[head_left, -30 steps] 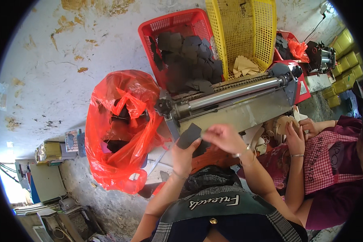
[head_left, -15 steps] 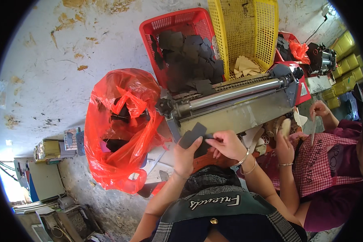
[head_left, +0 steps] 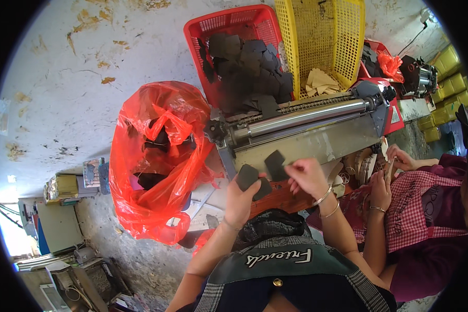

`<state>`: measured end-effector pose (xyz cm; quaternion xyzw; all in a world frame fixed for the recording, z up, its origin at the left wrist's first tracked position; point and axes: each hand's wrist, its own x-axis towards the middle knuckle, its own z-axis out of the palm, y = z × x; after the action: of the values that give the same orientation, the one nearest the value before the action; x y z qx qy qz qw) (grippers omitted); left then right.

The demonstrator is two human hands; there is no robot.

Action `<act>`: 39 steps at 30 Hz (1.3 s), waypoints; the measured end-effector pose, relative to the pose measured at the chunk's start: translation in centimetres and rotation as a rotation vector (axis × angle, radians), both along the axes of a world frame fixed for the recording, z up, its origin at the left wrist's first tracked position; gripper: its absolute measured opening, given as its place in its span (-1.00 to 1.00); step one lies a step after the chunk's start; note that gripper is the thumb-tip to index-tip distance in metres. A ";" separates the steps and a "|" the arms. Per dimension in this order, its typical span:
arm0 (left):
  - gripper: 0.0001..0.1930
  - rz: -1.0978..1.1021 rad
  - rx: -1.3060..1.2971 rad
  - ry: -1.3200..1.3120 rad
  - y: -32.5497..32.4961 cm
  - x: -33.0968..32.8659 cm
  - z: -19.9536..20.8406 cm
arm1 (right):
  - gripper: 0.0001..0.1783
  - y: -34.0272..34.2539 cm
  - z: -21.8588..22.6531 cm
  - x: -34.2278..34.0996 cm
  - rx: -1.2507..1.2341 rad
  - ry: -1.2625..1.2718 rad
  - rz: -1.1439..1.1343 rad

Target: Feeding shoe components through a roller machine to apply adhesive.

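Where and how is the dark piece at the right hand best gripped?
Probably by its lower right edge, in a pinch from the right: the dark piece looks thin and flat, that edge faces the right hand, and its upper end points toward the roller machine.

Both hands gripping, apart

My left hand (head_left: pixel 238 203) clamps, thumb (head_left: pixel 254 189) uppermost. My right hand (head_left: pixel 309 179), just right of that grip, pinches at the fingertips (head_left: pixel 290 169), lower fingers (head_left: pixel 295 187) curled. Left forearm (head_left: pixel 205 255) slants below-left of its grip; right forearm (head_left: pixel 340 226) below-right of its pinch.
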<state>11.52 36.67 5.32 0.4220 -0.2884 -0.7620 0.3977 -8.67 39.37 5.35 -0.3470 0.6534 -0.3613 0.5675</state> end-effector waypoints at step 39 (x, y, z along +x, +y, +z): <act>-0.75 0.019 -0.141 -0.182 -0.2 0.4 -1.2 | -0.71 -2.0 0.7 1.4 -0.169 0.031 0.128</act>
<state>11.94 36.52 4.08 0.4632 -0.3721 -0.6946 0.4055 -7.26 37.34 6.02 -0.4400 0.6061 -0.3726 0.5479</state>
